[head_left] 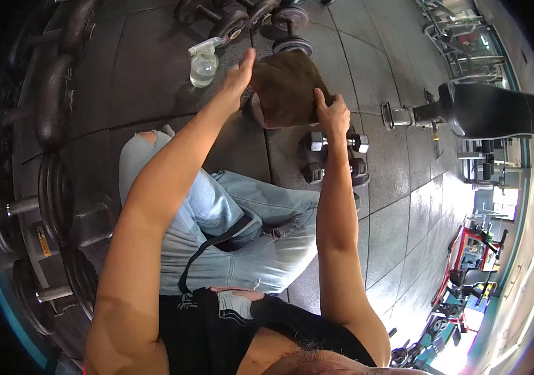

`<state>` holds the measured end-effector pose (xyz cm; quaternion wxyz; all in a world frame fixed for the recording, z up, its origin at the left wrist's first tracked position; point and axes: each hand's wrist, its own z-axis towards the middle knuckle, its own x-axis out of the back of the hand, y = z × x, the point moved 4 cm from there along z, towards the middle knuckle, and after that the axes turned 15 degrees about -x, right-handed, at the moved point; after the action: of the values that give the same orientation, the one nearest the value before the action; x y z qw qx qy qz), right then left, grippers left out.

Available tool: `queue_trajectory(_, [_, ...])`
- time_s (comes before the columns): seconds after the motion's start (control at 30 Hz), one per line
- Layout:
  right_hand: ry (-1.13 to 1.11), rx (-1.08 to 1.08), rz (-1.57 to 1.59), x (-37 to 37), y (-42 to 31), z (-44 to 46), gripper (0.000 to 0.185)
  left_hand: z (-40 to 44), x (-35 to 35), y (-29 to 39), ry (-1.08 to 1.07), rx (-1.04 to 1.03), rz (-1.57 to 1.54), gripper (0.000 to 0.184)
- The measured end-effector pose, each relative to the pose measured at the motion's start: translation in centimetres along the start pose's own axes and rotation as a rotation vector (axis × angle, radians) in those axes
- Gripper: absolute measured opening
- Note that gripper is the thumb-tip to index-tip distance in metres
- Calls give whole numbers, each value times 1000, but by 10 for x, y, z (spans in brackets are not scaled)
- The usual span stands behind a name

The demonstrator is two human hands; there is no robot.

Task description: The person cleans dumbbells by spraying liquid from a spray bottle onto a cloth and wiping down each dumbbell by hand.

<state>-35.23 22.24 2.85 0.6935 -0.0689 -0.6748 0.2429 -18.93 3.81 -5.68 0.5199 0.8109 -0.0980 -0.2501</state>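
A dark brown cloth is spread between my two hands above the floor. My right hand pinches its right edge, with the thumb on the near side. At the cloth's left edge is my left hand, seen edge-on with one digit pointing up; its other fingers are mostly hidden. A rounded, pale edge shows under the cloth's lower left, and I cannot make out what it is. Left of my left hand stands a clear spray bottle with a white head. Below my right hand lie a silver-ended hex dumbbell and a dark dumbbell.
Several round dumbbells lie on the dark tiled floor ahead. A rack of large dumbbells runs along the left. A black padded bench stands at the right, with gym machines beyond. My crossed legs in jeans are below.
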Motion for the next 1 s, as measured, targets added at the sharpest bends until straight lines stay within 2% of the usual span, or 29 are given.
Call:
queue_trajectory(0.03, [-11, 56, -53, 4, 2, -4, 50, 3, -1, -3, -9, 0, 5, 86])
queue_trajectory(0.07, [51, 142, -32, 5, 7, -1, 48, 15, 1, -3, -42, -170, 188, 84])
queue_trajectory(0.1, [61, 134, -29, 4, 14, 3, 48, 15, -2, 6, -76, -344, 370, 81])
queue_trajectory(0.13, [13, 149, 30, 2, 18, 9, 47, 12, -4, 4, -83, -277, 196, 73])
queue_trajectory(0.17, [-32, 166, 92, -2, 22, 15, 46, 10, -7, 0, -95, -289, 202, 73])
queue_trajectory(0.2, [-185, 54, 183, -12, 31, 25, 48, 7, -5, 4, 87, -536, 471, 71])
queue_trajectory(0.23, [-173, 53, 195, -16, 41, 30, 48, 2, -5, 10, 280, -780, 734, 69])
queue_trajectory(0.27, [-386, -93, 498, -21, 46, 28, 48, -35, -14, 32, 311, -1295, 795, 72])
queue_trajectory(0.3, [-605, -240, 798, -26, 50, 21, 48, -66, -25, 44, -56, -1370, 675, 80])
queue_trajectory(0.33, [-609, -269, 708, -6, 42, 2, 45, -97, -37, 46, -220, -1428, 832, 83])
queue_trajectory(0.37, [-615, -269, 714, -1, 37, -5, 45, -114, -47, 31, -256, -1416, 1037, 84])
queue_trajectory(0.43, [-823, -290, 920, 3, 31, -19, 41, -123, -63, 3, -288, -1381, 1336, 75])
queue_trajectory(0.47, [-834, -254, 1167, 9, 20, -23, 37, -121, -67, 8, -284, -1394, 1335, 75])
queue_trajectory(0.53, [-849, -49, 1312, 50, -8, -29, 36, -120, -75, 22, -196, -1517, 1135, 58])
queue_trajectory(0.57, [-817, -32, 1307, 66, -11, -23, 35, -123, -82, 33, -228, -1516, 1131, 58])
queue_trajectory(0.6, [-784, -21, 1302, 83, -14, -13, 35, -127, -86, 59, -289, -1461, 873, 48])
queue_trajectory(0.63, [-737, 104, 1298, 109, -25, -14, 39, -132, -89, 85, -341, -1388, 623, 39])
queue_trajectory(0.67, [-754, 187, 1266, 129, -34, -13, 41, -141, -93, 109, -412, -1377, 603, 35])
queue_trajectory(0.7, [-780, 135, 1279, 140, -40, -7, 29, -148, -96, 133, -480, -1372, 583, 34])
queue_trajectory(0.73, [-803, 149, 1150, 157, -53, -19, 25, -147, -98, 151, -540, -1247, 692, 37])
queue_trajectory(0.77, [-829, 165, 1018, 165, -66, -33, 30, -142, -101, 159, -590, -1119, 799, 42])
queue_trajectory(0.8, [-821, 165, 1030, 164, -67, -35, 30, -149, -106, 167, -540, -1203, 369, 45])
queue_trajectory(0.83, [-826, 147, 957, 162, -69, -36, 28, -136, -103, 168, -730, -888, 518, 41])
queue_trajectory(0.9, [-832, 130, 892, 164, -70, -32, 27, -130, -100, 170, -704, -880, 318, 38])
queue_trajectory(0.97, [-590, 26, 734, 174, -61, -17, 24, -100, -95, 191, -738, -972, 483, 36])
queue_trajectory(1.0, [-573, 144, 831, 161, -44, 22, 26, -98, -88, 210, -616, -1052, 637, 37])
